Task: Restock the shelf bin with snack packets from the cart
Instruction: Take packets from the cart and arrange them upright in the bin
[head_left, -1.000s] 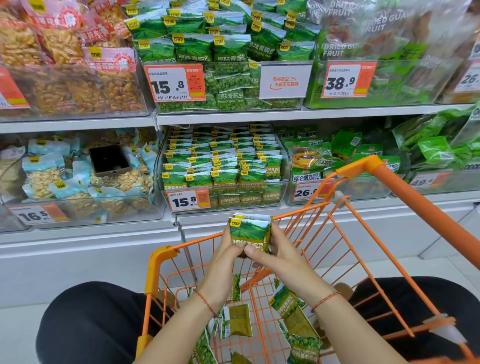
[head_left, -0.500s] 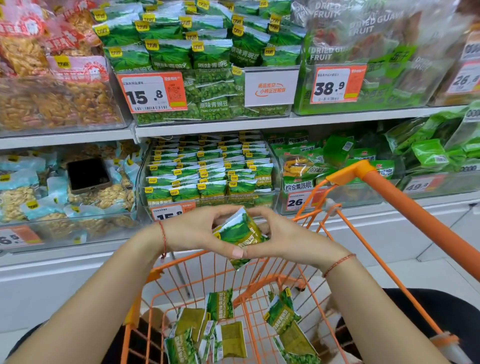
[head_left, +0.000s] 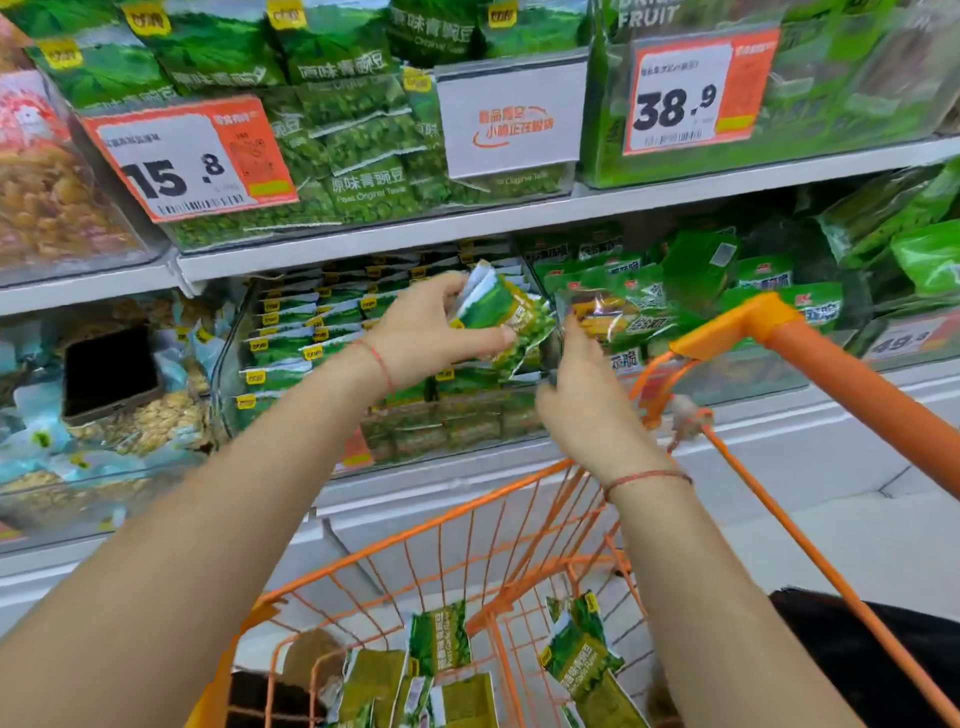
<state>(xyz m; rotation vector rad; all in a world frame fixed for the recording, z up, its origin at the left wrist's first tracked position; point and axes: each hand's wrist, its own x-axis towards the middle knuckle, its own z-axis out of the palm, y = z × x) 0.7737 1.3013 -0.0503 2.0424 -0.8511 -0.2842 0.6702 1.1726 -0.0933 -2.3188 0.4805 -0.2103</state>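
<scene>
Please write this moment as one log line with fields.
left hand: holds green snack packets | right hand: open, beside packets | clear shelf bin: nearly full | orange wire cart: packets remain

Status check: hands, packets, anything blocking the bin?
Left hand grips stack of green pea snack packets over clear shelf bin. Right hand open beside stack. Orange wire cart below, nothing blocking.

The left hand (head_left: 415, 332) grips green snack packets (head_left: 498, 312) above the shelf bin (head_left: 291, 364) (right hand (head_left: 587, 410) just beside), over the orange cart (head_left: 519, 525).
</scene>
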